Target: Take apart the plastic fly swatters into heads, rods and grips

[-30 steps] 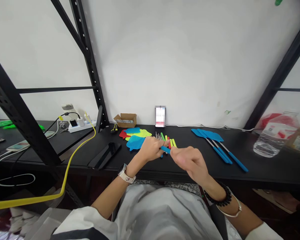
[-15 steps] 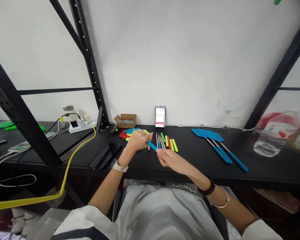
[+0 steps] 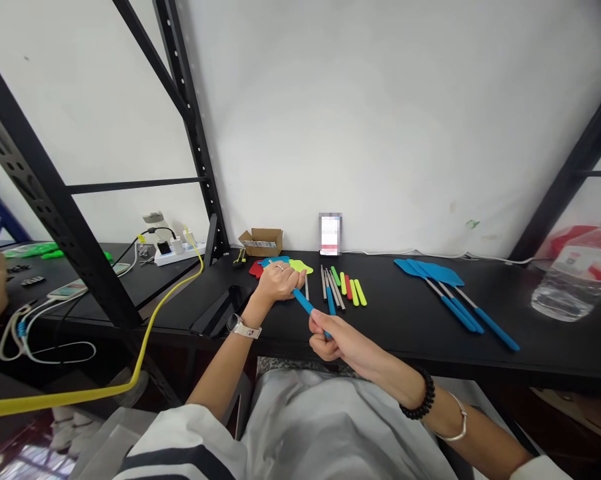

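My right hand (image 3: 333,340) is closed around the near end of a blue swatter handle (image 3: 305,305), held over the front edge of the black table (image 3: 405,327). My left hand (image 3: 280,283) is closed around the handle's far end, resting on a pile of red, blue and yellow-green swatter heads (image 3: 300,267). A thin metal rod (image 3: 307,287) lies just right of my left hand. Several loose handles and rods (image 3: 343,288), in green, red, yellow and blue, lie side by side further right.
Three assembled blue swatters (image 3: 453,293) lie at the right. A water bottle (image 3: 570,280) stands at the far right. A small cardboard box (image 3: 263,241), a phone (image 3: 329,234) against the wall, a dark phone (image 3: 220,310), a power strip (image 3: 177,252) and a yellow cable (image 3: 150,327) lie to the left.
Both hands carried the blue handle left; my left hand now rests on the pile of swatter heads, and my right hand has drawn back toward the table's front edge.
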Demonstrator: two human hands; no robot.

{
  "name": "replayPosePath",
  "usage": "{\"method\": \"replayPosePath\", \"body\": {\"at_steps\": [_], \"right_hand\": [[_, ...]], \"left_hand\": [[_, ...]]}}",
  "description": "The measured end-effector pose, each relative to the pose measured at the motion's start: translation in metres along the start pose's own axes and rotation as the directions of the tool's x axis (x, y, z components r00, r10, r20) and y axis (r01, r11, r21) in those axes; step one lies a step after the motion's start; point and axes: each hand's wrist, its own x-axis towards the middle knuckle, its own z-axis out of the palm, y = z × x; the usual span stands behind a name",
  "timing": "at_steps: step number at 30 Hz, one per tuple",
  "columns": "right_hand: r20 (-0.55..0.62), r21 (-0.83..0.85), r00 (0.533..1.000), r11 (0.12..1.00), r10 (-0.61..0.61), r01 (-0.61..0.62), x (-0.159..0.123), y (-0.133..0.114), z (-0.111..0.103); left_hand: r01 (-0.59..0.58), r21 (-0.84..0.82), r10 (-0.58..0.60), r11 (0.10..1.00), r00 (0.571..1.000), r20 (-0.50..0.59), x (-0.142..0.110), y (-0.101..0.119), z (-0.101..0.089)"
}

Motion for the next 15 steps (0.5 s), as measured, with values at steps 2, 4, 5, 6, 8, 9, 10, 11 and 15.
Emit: {"method": "replayPosePath", "body": {"at_steps": [2, 4, 5, 6, 8, 9, 10, 11, 15], "right_hand": [[0.075, 0.149, 0.997, 0.988, 0.029, -0.04, 0.0, -0.002, -0.002], [0.145, 0.282, 0.988, 0.955, 0.051, -0.09, 0.001, -0.002, -0.003], [0.17, 0.338, 0.984, 0.934, 0.06, -0.116, 0.001, -0.002, -0.004], [0.187, 0.388, 0.98, 0.912, 0.067, -0.136, 0.002, -0.001, -0.004], [0.201, 0.458, 0.977, 0.875, 0.072, -0.159, 0.003, 0.0, -0.004], [0.201, 0.472, 0.977, 0.867, 0.073, -0.162, 0.004, 0.001, -0.005], [0.198, 0.471, 0.978, 0.868, 0.071, -0.158, 0.005, 0.003, -0.007], [0.193, 0.455, 0.979, 0.878, 0.065, -0.148, 0.006, 0.004, -0.009], [0.086, 0.279, 0.996, 0.96, -0.02, -0.004, 0.01, 0.004, -0.021]], "left_hand": [[-0.006, 0.03, 0.007, 1.0, 1.0, -0.008, 0.0, 0.0, 0.0], [0.0, 0.035, 0.0, 0.999, 1.0, -0.01, 0.0, -0.002, 0.0], [0.012, 0.02, -0.011, 1.0, 1.0, -0.009, -0.001, -0.002, 0.0], [0.025, -0.001, -0.025, 1.0, 1.0, -0.003, -0.001, -0.003, 0.0], [0.051, -0.034, -0.051, 0.998, 0.999, 0.01, -0.002, -0.005, 0.001], [0.06, -0.036, -0.059, 0.998, 0.998, 0.014, -0.002, -0.005, 0.002], [0.064, -0.028, -0.064, 0.998, 0.998, 0.016, -0.001, -0.005, 0.003], [0.069, -0.013, -0.069, 0.998, 0.998, 0.016, 0.0, -0.003, 0.003], [0.099, 0.038, -0.101, 0.994, 0.994, 0.036, 0.01, 0.011, 0.0]]}}
